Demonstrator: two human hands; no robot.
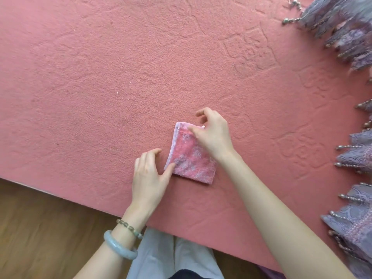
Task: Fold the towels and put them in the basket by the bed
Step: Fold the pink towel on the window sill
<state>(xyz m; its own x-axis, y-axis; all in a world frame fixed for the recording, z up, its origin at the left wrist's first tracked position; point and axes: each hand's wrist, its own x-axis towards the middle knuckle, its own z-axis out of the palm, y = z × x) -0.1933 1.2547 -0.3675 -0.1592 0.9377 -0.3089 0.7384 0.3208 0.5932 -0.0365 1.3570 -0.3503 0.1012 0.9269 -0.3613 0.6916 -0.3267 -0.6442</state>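
Note:
A small pink towel [189,160] with a pale flower pattern lies folded into a compact rectangle on the pink bedspread [120,77], near the bed's front edge. My right hand [213,135] rests over the towel's far right corner, thumb and fingers pinching the pale hem there. My left hand [150,174] lies flat beside the towel's near left corner, with the thumb pressing on that corner and the fingers apart. No basket is in view.
A purple patterned cloth [350,31] with beaded fringe runs along the right side of the bed. Wooden floor [40,228] shows at the lower left, below the bed's edge. My legs in pale trousers [171,256] stand against the bed.

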